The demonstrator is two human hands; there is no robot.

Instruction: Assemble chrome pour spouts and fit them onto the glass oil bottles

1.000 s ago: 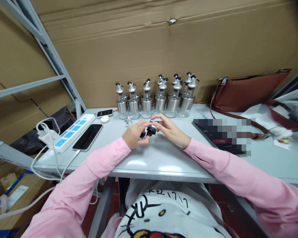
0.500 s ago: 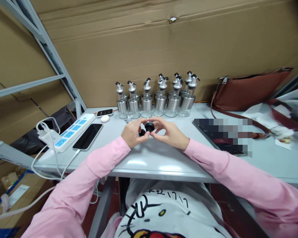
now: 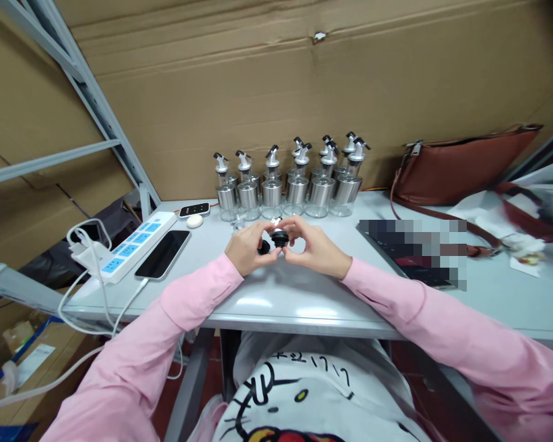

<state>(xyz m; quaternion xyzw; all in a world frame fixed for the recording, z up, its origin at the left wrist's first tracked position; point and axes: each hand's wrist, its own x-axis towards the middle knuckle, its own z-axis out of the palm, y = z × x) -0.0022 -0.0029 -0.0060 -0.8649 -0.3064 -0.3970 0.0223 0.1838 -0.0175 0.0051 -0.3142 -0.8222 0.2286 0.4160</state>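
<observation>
Between my two hands, above the table, is a pour spout (image 3: 280, 237) with a ribbed black stopper at its lower end and a silvery top. My left hand (image 3: 249, 248) pinches it from the left with thumb and fingers. From the right, my right hand (image 3: 320, 248) grips the same spout, fingertips curled round it. A second black piece (image 3: 263, 247) shows beside my left fingers; I cannot tell whether it is held or lies on the table. Just behind my hands stand several glass bottles (image 3: 273, 191) with steel bands and lever spouts fitted on top.
A power strip (image 3: 136, 245), a phone (image 3: 163, 255), a small black device (image 3: 195, 210) and a round white piece (image 3: 194, 220) lie at left. On the right are a dark, partly blurred flat item (image 3: 396, 252) and a brown bag (image 3: 461, 169). Cardboard (image 3: 239, 86) stands behind.
The spout has tipped more upright between my fingers, so its silvery top and ribbed stopper now show. My hands have barely shifted; the bottles stay put.
</observation>
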